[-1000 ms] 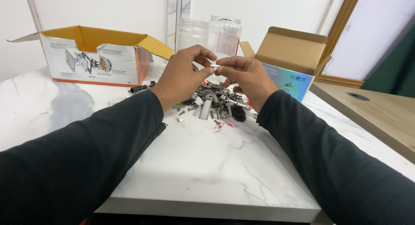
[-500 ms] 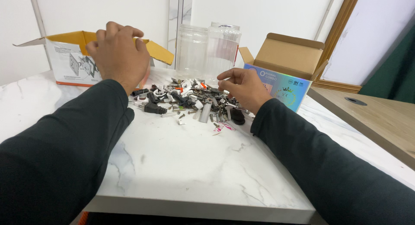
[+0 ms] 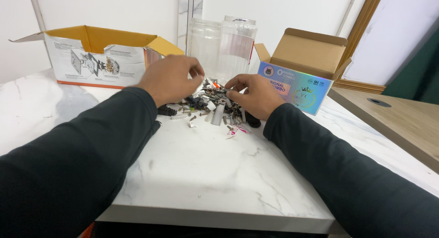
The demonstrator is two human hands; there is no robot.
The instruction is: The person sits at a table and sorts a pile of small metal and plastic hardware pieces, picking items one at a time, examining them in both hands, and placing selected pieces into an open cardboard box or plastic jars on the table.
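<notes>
- Nearest lies the white marbled worktop (image 3: 206, 174), with two dark sleeves reaching across it.
- A few loose screws (image 3: 192, 120) and pink scraps (image 3: 235, 132) lie on the near side of the heap.
- The left hand (image 3: 171, 80) hovers over the left edge of the pile of small metal parts (image 3: 212, 103), fingers curled loosely; whether they hold anything cannot be told.
- The right hand (image 3: 256, 95) rests on the pile's right side, fingertips pinched together among the parts.
- Behind stand two clear jars (image 3: 224, 46), an open white-and-orange box (image 3: 98, 57) at left, and a shiny blue box (image 3: 302, 73) at right.
</notes>
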